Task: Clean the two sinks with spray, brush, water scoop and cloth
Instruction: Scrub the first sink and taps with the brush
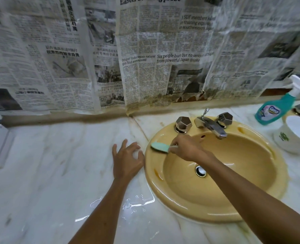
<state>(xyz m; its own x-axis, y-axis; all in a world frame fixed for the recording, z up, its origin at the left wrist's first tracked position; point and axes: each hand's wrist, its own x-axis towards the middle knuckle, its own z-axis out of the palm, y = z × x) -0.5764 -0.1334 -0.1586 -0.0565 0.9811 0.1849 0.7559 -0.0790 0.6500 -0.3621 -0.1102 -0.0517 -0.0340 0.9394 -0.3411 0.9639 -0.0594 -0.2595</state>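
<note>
Here the right grip (184, 148) holds a green brush (160, 147) on the yellow sink (163, 187) rim; the left grip (126, 161), fingers spread, rests on the desk (57, 164).

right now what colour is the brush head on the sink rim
Pale green, seen in the head view: the brush held by the right hand against the yellow sink.

Glossy yellow ceramic sink (216, 205), shiny metal taps (210, 125), wet polished marble counter (57, 164), wrinkled newspaper (110, 50).

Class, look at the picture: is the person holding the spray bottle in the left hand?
No. The spray bottle stands on the counter right of the sink, while the left hand rests fingertips on the marble, holding nothing.
</note>
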